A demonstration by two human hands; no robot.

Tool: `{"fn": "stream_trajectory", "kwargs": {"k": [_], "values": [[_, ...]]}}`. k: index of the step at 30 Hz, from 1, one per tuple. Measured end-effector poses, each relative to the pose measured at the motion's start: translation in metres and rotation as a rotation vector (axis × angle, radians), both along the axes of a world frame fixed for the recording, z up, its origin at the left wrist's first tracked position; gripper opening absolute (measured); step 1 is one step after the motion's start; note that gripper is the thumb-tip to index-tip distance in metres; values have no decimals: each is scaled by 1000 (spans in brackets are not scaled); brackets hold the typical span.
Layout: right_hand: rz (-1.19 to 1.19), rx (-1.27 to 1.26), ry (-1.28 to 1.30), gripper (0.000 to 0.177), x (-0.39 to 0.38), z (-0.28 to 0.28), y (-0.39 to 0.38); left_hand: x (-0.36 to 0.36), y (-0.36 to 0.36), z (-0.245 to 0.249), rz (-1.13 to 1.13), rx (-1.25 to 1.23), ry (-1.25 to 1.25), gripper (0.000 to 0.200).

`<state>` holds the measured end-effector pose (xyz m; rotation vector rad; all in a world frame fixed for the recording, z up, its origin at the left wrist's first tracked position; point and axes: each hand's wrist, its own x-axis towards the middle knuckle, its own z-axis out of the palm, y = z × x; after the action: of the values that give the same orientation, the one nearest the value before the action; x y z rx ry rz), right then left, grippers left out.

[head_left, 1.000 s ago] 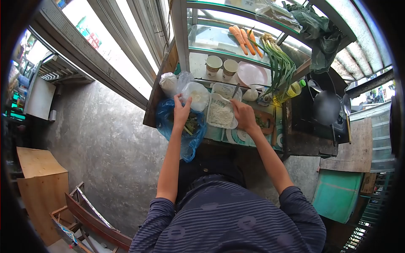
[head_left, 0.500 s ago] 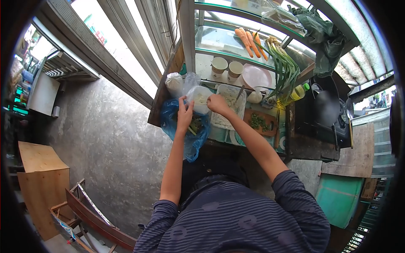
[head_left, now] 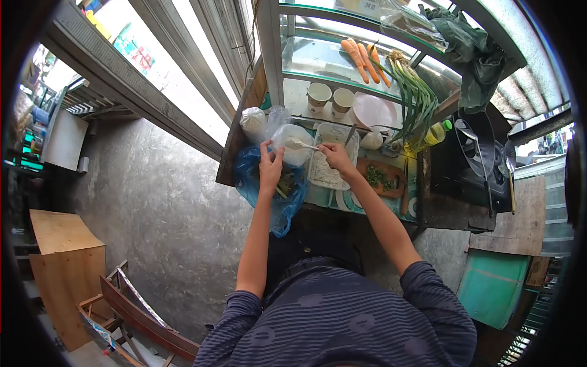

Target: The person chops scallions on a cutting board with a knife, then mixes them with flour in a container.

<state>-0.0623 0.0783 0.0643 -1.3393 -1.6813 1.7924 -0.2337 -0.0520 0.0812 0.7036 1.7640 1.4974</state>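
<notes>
Translucent plastic, thin and glossy, forms the rounded container (head_left: 287,133) that the left hand (head_left: 269,168) pinches by its near edge, above a crinkled blue bag (head_left: 254,183) on the tabletop (head_left: 321,197). The right hand (head_left: 337,156) has its grip closed on a slim pale spoon (head_left: 299,145) whose bowl sits at the container's mouth. Such flimsy walls could buckle under the pinch, and a tilted spoon could scatter white, crumbly food between the container and the rectangular tray (head_left: 310,174) just beside it.

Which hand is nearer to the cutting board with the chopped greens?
Right. The right hand, holding a spoon, is just beside the cutting board, over the white tray; the left hand grips the clear bag beyond that tray.
</notes>
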Motion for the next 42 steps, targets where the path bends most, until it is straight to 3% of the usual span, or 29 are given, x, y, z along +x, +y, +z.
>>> {"fn": "stream_trajectory", "kwargs": {"k": [3, 9, 12, 15, 18, 21, 25, 31, 34, 37, 40, 42], "values": [[-31, -120, 58, 25, 15, 13, -2, 0, 2, -3, 35, 4, 13, 44], [-85, -110, 108, 25, 53, 48, -6, 1, 1, -5, 61, 13, -28, 43], [-135, 27, 125, 25, 76, 66, -6, 4, -3, -2, 75, 20, -60, 43], [-158, 298, 152, 24, 96, 47, -1, 5, -4, -1, 54, -16, -59, 45], [-78, 478, -146, 22, 113, 45, -11, 9, -6, 0, 63, -26, -59, 46], [-98, 551, -134, 21, 119, 36, -20, 13, -7, 1, 72, -21, -53, 46], [-87, 538, -177, 23, 123, 34, -20, 20, -11, 2, 117, -6, -19, 48], [-112, 545, -2, 23, 100, 16, -9, 29, -17, 1, 184, 18, -1, 50], [-133, 322, 43, 23, 86, 12, -3, 36, -23, 5, 219, 5, -5, 48], [-134, -126, 126, 24, 89, 38, 0, 41, -32, 11, 240, 6, -29, 46], [-163, -98, 176, 24, 97, 46, 2, 46, -41, 12, 267, 1, -38, 45], [-166, 175, 110, 24, 105, 41, 3, 48, -46, 12, 276, 0, -41, 46]]}}
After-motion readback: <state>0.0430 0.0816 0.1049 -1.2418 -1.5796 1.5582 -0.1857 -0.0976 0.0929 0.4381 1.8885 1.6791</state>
